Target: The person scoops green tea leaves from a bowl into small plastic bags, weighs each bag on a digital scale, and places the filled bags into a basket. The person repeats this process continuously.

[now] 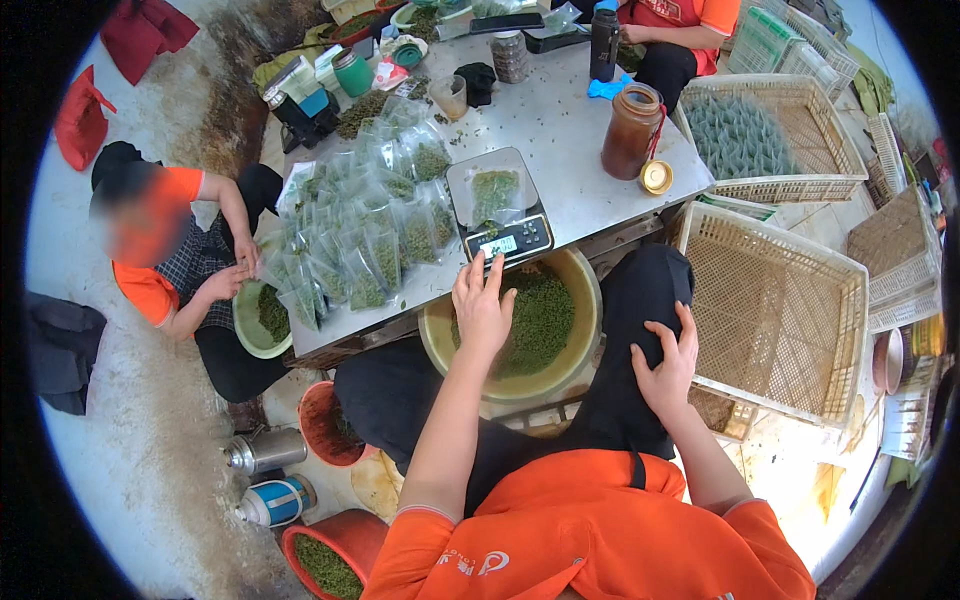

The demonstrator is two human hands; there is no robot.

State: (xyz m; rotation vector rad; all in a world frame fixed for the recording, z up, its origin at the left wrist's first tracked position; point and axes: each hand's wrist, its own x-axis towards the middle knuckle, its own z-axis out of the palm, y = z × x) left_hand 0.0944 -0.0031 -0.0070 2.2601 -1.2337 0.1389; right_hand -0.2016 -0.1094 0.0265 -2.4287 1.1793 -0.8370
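My left hand [483,308] reaches over a yellowish basin [436,345] of small green buds or leaves [545,318]. Its fingers are stretched out, and the fingertips meet the front panel of a digital scale [522,239] at the table's near edge. On the scale's pan lies a clear plastic bag [494,194] with green bits in it. My right hand [668,368] holds nothing, its fingers spread at my right thigh. Left of the scale, many filled clear bags [372,255] stand crowded together.
A co-worker [175,245] sits left, hands at a pale green bowl [248,322]; another [680,30] sits at the far side. A brown jar [632,130] stands on the metal table [570,195]. Right are plastic crates [775,310]; lower left, red buckets [330,425] and flasks [275,500].
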